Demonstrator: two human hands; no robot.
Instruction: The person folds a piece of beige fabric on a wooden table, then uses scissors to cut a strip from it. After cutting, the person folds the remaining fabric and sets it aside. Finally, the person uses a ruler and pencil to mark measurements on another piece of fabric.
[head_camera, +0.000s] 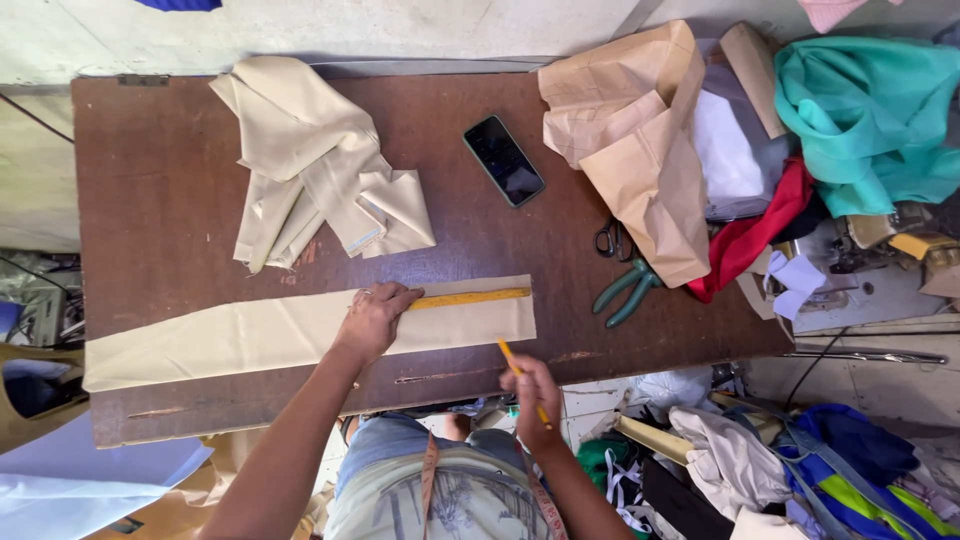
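Left hand (375, 318) flat down, fingers spread, pinning a yellow ruler (470, 298) onto the long beige fabric strip (250, 335) running along the counter's (160, 180) near edge. Right hand (532, 395) closed around a yellow pencil (522, 378), hovering just off the near edge, tip angled toward the strip's right end. Further out: a crumpled beige cloth pile (320, 165) toward the far left corner, a dark phone (504, 160) mid-counter near the far edge, green-handled scissors (625, 290) by the right edge beside brown paper (630, 130).
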